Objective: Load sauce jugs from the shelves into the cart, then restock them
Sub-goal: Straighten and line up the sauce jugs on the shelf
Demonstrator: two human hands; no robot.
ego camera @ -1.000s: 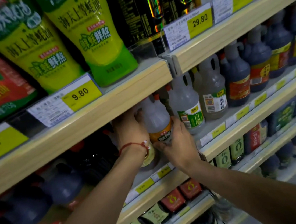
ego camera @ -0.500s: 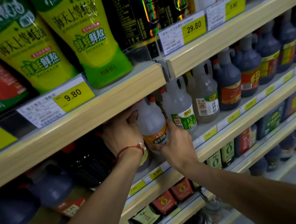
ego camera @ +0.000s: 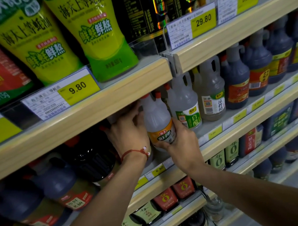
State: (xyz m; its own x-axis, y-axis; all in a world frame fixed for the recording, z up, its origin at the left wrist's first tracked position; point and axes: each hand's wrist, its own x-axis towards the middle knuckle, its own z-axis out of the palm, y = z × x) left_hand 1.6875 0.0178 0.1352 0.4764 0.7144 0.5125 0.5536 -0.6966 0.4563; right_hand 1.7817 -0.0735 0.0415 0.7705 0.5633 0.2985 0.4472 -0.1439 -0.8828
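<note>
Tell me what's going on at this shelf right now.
A person is working a store shelf of sauce jugs with bare hands. The right hand grips the clear orange-label jug low on its body, around the label. The left hand is against that jug's left side, fingers reaching into the shadow under the upper shelf; what they hold is unclear. The jug is at the middle shelf, beside a green-label jug; its base is hidden. No cart is in view.
</note>
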